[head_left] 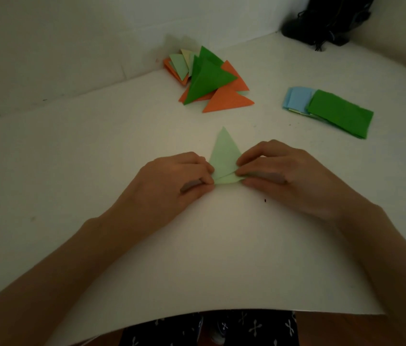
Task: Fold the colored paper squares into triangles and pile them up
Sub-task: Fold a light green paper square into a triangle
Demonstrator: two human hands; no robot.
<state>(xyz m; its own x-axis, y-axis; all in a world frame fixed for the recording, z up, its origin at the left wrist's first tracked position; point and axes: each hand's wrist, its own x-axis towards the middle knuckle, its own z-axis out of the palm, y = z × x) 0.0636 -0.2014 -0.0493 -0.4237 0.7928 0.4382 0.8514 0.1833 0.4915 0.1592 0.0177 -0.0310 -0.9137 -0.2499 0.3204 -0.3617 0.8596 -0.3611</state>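
A light green paper [223, 158] lies in the middle of the white table, partly folded, with one corner pointing away from me. My left hand [179, 178] pinches its left corner and my right hand [274, 171] pinches its right corner, fingers curled on the near folded edge. A loose pile of folded triangles [209, 78], dark green, orange, light green and pale yellow, sits at the back centre. A stack of unfolded squares [331, 111], dark green on top with light blue beneath, lies at the back right.
The white table [97, 171] meets white walls at the back and right. A dark object with cables [324, 21] stands in the far right corner. The table's near edge [222, 312] runs just above my lap.
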